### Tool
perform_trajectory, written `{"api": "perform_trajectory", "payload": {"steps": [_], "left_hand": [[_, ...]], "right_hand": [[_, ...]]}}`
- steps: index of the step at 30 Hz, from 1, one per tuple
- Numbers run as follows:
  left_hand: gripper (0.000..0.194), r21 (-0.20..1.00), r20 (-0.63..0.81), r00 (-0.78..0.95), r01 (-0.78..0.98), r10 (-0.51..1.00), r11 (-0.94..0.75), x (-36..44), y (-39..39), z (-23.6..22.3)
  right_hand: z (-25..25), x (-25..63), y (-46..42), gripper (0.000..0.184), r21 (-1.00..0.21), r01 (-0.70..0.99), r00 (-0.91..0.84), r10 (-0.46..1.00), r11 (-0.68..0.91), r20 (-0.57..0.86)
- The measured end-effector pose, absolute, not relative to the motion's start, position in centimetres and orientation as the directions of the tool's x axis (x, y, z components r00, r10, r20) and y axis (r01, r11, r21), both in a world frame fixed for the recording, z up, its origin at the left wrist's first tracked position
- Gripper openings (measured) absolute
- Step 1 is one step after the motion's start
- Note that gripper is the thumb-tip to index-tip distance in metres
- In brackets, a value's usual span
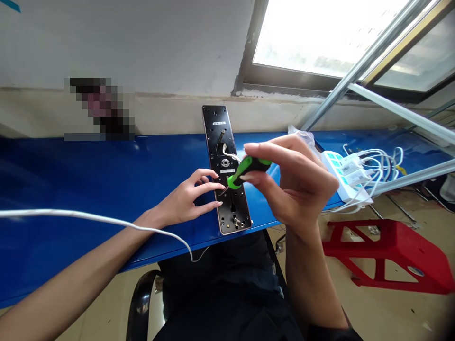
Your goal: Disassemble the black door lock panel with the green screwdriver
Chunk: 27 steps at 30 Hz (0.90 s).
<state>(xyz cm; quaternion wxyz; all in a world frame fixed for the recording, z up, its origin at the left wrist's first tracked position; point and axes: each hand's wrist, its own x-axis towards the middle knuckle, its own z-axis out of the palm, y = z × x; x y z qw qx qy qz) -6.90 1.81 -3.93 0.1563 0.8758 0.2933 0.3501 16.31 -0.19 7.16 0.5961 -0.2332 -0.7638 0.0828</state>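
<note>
While the right hand (298, 184) held a green-and-black screwdriver (245, 169) by the handle, fingers closed in a pinch round it, the left hand (185, 196) lay palm-down over the near half of a long black panel (240, 201), fingers spread apart with the tips on or just above its surface. No clear grip on the left; cannot tell if a fingertip touched the driver's shaft or a small screw there. The panel lay flat on the blue bench (149, 163), its long side running from the wall to the front edge, inner face up. Progress: looked partway. A metal post (222, 135), a round fitting (225, 163) and white wires (227, 152) were in place on the far half, and more small metal posts (239, 222) stood at the near end. The driver tip pointed down at the panel beside the left fingers, so work at that spot seemed unfinished. Whether a screw was going in or out, cannot tell; how many holes were filled, too small to count. Wires lay loose over the panel, no cover on, so that side looked not yet closed up.
</note>
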Motion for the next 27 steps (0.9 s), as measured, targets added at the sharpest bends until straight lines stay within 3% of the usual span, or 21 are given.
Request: {"api": "perform_trajectory", "payload": {"steps": [3,8,12,15,20,27], "left_hand": [[0.036,0.484,0.528,0.579,0.397,0.622,-0.780,-6.9,1.9,-3.9],[0.037,0.496,0.517,0.580,0.396,0.629,-0.773,-6.9,1.9,-4.1],[0.036,0.500,0.510,0.577,0.405,0.638,-0.765,-6.9,1.9,-4.0],[0.036,0.506,0.510,0.574,0.401,0.640,-0.764,-6.9,1.9,-4.1],[0.038,0.493,0.521,0.582,0.392,0.624,-0.777,-7.0,1.9,-4.1],[0.028,0.430,0.589,0.530,0.434,0.610,-0.792,-6.5,1.9,-1.7]], "right_hand": [[7.2,16.4,-0.3,0.025,-0.413,0.305,-0.161,0.473,0.858,0.866],[7.4,16.4,-0.5,0.045,-0.463,0.184,-0.326,0.498,0.867,0.803],[7.5,16.2,-0.4,0.032,-0.367,0.227,-0.263,0.420,0.902,0.869],[7.3,15.9,-0.2,0.028,-0.391,0.258,-0.250,0.452,0.883,0.856],[6.1,16.2,0.4,0.054,-0.544,0.137,-0.374,0.552,0.828,0.745],[4.9,19.1,1.3,0.061,-0.509,0.231,-0.052,0.533,0.829,0.845]]}}
